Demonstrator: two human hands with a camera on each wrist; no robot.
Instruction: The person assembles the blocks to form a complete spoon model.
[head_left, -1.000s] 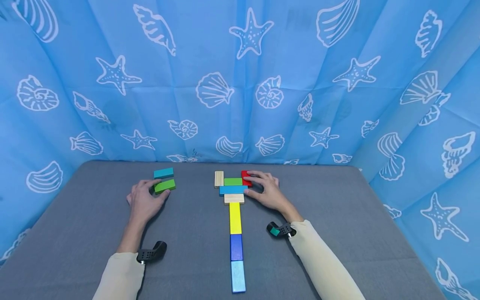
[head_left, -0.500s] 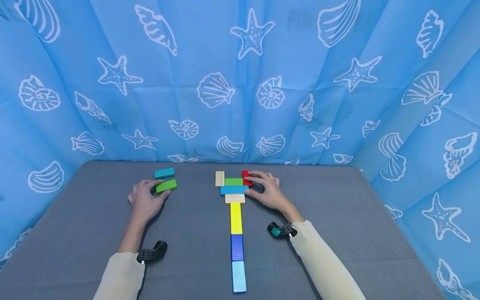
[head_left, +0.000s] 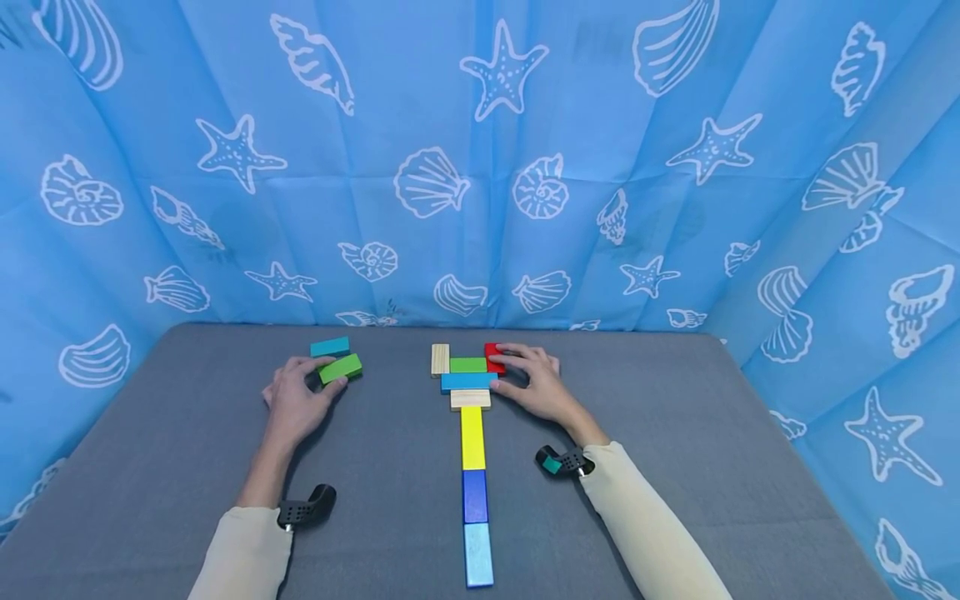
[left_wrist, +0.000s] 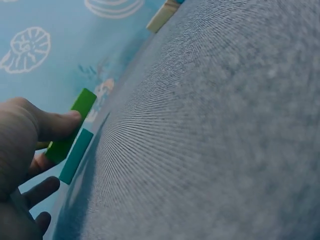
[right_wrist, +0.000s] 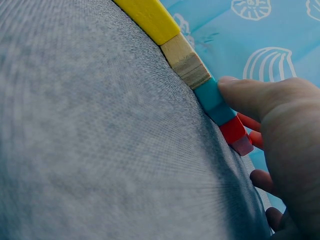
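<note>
My left hand (head_left: 294, 402) pinches a green wooden block (head_left: 342, 367) between thumb and fingers. In the left wrist view that green block (left_wrist: 84, 104) is tilted, with a teal block (left_wrist: 76, 156) close by it. My right hand (head_left: 540, 390) touches the top right corner of a block layout. Its thumb rests on the end of a blue block (head_left: 467, 381) laid crosswise; its index and middle fingers, fairly straight, touch a red block (head_left: 492, 357). The right wrist view has this thumb on the blue block (right_wrist: 214, 101) and fingertips behind the red block (right_wrist: 233, 131).
A flat green block (head_left: 468, 365) and a natural wood block (head_left: 440, 360) adjoin the blue one. Below it run another wood block (head_left: 470, 399), then yellow (head_left: 472, 437), dark blue (head_left: 475, 496) and light blue (head_left: 478, 554) blocks. A shell-patterned curtain (head_left: 480, 233) borders the grey table.
My left hand has moved slightly right with the green block, which now overlaps the teal block's lower edge in the head view. My right hand stays on the red and blue blocks.
</note>
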